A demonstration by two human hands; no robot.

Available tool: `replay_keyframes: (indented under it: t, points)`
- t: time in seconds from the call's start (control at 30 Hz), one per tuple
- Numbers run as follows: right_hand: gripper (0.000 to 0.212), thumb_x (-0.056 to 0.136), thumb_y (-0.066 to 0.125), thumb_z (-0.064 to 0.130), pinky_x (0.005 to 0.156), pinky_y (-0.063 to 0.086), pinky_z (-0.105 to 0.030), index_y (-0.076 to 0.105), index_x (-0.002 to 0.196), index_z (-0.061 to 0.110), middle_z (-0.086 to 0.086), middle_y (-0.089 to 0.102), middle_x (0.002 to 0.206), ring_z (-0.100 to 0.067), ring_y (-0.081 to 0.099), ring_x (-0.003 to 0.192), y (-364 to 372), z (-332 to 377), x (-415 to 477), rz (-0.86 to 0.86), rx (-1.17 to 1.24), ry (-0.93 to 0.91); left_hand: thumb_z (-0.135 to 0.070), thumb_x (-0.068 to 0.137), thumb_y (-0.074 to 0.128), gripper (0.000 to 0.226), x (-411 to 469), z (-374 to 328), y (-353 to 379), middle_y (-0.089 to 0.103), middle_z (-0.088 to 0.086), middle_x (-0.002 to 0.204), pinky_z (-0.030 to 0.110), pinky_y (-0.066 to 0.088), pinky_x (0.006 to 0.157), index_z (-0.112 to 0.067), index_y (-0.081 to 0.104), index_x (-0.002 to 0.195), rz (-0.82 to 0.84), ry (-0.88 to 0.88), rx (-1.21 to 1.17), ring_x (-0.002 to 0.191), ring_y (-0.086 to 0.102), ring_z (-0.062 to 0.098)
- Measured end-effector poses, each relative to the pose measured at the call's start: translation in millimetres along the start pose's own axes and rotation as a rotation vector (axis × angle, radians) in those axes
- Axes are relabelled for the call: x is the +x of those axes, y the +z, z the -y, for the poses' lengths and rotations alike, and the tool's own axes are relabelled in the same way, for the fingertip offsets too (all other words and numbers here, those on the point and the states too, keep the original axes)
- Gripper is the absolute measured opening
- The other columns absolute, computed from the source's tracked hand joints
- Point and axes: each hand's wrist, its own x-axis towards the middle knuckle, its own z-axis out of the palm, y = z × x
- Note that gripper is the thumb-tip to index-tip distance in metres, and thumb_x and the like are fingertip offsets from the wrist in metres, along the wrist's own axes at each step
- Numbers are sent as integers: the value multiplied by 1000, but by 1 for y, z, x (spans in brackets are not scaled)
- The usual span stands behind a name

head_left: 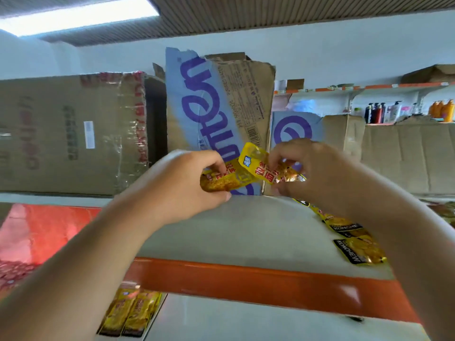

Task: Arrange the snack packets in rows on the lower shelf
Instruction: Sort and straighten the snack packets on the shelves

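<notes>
Both hands are raised over the upper white shelf point(246, 230). My left hand point(187, 183) grips a yellow snack packet point(229, 179) lying flat. My right hand point(305, 166) pinches a second yellow packet point(258, 163) that is tilted up over the first. Several more yellow packets point(354, 239) lie in a strip on the upper shelf under my right forearm. On the lower shelf point(221, 321), below the orange rail, a few yellow packets point(133, 313) lie side by side at the left.
Large cardboard boxes point(73, 134) stand at the back of the upper shelf, one with a torn blue-and-purple flap point(209, 107). A red pack point(41, 232) lies at the left. The orange shelf rail point(258, 284) crosses the front. Bottles point(384, 112) stand on a far shelf at the right.
</notes>
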Motion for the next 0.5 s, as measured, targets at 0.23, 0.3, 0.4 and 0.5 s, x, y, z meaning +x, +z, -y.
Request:
replay_keyframes:
  t: [0.23, 0.3, 0.4, 0.5]
  points:
    - [34, 74, 83, 40, 76, 42, -17, 60, 99, 36, 18, 56, 100, -3, 53, 90, 71, 111, 14, -62, 150, -52, -54, 72, 78, 33, -82, 75, -66, 62, -12, 75, 30, 45, 66, -37, 67, 99, -141, -74, 22, 72, 57, 5]
    - [36, 73, 85, 38, 72, 40, -8, 60, 98, 36, 23, 54, 100, 2, 53, 89, 92, 144, 20, -80, 215, -51, -53, 72, 80, 35, -109, 100, -84, 63, -12, 78, 31, 47, 68, -36, 67, 101, -195, -107, 22, 74, 59, 7]
    - [37, 72, 87, 34, 71, 38, -2, 60, 96, 34, 23, 55, 99, 6, 52, 92, 124, 191, 32, -114, 317, -89, -47, 74, 82, 35, -155, 134, -113, 63, -17, 83, 20, 46, 72, -34, 68, 102, -267, -153, 41, 80, 59, 4]
    - [35, 72, 84, 36, 76, 41, -10, 60, 98, 32, 17, 57, 101, 1, 53, 94, 161, 242, 43, -115, 369, -163, -49, 75, 82, 34, -204, 172, -141, 65, -19, 86, 28, 51, 73, -37, 66, 103, -291, -227, 44, 82, 61, 1]
